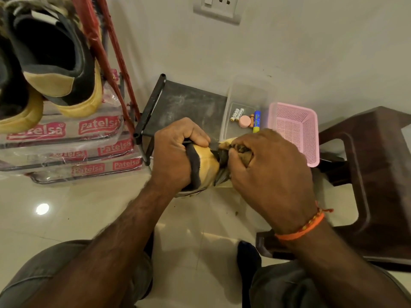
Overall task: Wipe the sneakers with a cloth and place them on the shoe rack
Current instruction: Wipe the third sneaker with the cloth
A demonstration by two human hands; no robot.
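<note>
I see the left hand (175, 156) clenched around a yellow and dark sneaker (205, 163), held above the glossy cream floor tiles (89, 207). The right hand (269, 172) presses a bunched cloth (238, 150) hard against the sneaker's far end; an orange thread band (304, 227) circles that wrist. Just beyond the sneaker stands a low black shoe rack shelf (182, 103), dusty and bare on its near part. On the shelf's right side sits a clear tub (244, 112) holding batteries and a glue stick, with a pink basket (293, 130) beside it. A dark brown stool (373, 174) stands right of the sneaker. Left of it lie stacked Patelsa packs (71, 150), and above them two more sneakers (51, 63) rest on a red-framed rack (106, 52). A wall socket (219, 7) sits on the pale wall behind.
</note>
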